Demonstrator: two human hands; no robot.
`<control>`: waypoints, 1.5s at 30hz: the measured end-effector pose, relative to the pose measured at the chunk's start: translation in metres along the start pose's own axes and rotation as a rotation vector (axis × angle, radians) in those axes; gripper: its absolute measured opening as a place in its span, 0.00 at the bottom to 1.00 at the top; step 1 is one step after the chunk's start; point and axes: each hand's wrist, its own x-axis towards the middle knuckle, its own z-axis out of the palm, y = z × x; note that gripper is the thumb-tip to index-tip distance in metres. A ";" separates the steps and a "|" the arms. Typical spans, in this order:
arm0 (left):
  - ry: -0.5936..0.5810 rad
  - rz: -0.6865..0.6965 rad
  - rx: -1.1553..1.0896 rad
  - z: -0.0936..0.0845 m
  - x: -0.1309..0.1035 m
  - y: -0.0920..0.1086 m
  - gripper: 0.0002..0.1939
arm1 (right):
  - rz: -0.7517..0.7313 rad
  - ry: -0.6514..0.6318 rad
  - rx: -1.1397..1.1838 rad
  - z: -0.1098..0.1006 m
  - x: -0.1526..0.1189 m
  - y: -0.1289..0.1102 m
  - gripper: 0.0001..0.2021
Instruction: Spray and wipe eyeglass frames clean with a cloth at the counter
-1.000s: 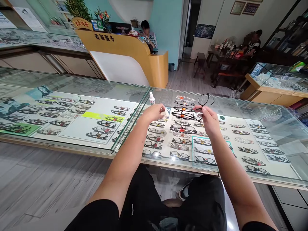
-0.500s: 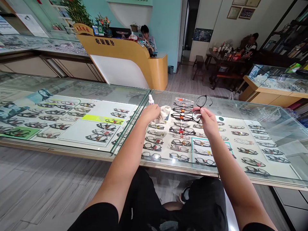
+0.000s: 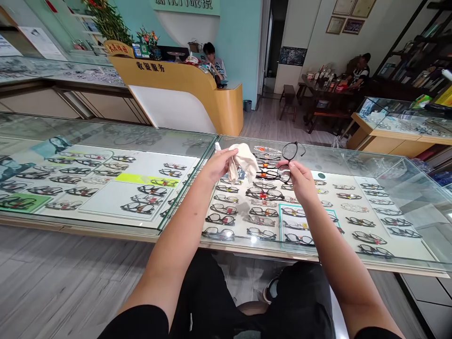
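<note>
A cream cloth hangs in folds from my left hand, pinched between thumb and fingers above the glass counter. My right hand grips a pair of round, dark-rimmed eyeglasses near the middle of the frame, one lens up and one down, with a temple sticking out to the right. The cloth and the eyeglasses are apart. Just behind my left hand shows the white top of a small bottle; the rest of it is hidden.
Beneath the glass of the display counter lie rows of eyeglasses. Another glass case adjoins on the left. Beyond stands a yellow cashier desk with a person seated behind it. A second person sits at a dark table at the back right.
My left hand has lifted the cloth from the counter beside the bottle, and it now hangs spread out. The eyeglasses stay in my right hand, almost unmoved. The view has shifted slightly.
</note>
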 end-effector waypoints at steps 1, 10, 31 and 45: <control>-0.030 -0.004 -0.012 0.004 -0.002 0.000 0.21 | -0.005 -0.024 0.007 0.002 -0.002 -0.003 0.17; -0.319 0.002 0.183 0.028 -0.024 -0.003 0.36 | -0.036 -0.280 0.038 0.010 -0.013 -0.019 0.17; -0.444 0.453 0.774 0.027 -0.031 0.001 0.22 | 0.096 -0.316 0.268 0.002 -0.023 -0.049 0.16; -0.972 0.045 0.490 0.039 -0.041 0.000 0.32 | 0.118 -0.418 0.252 -0.001 -0.026 -0.049 0.17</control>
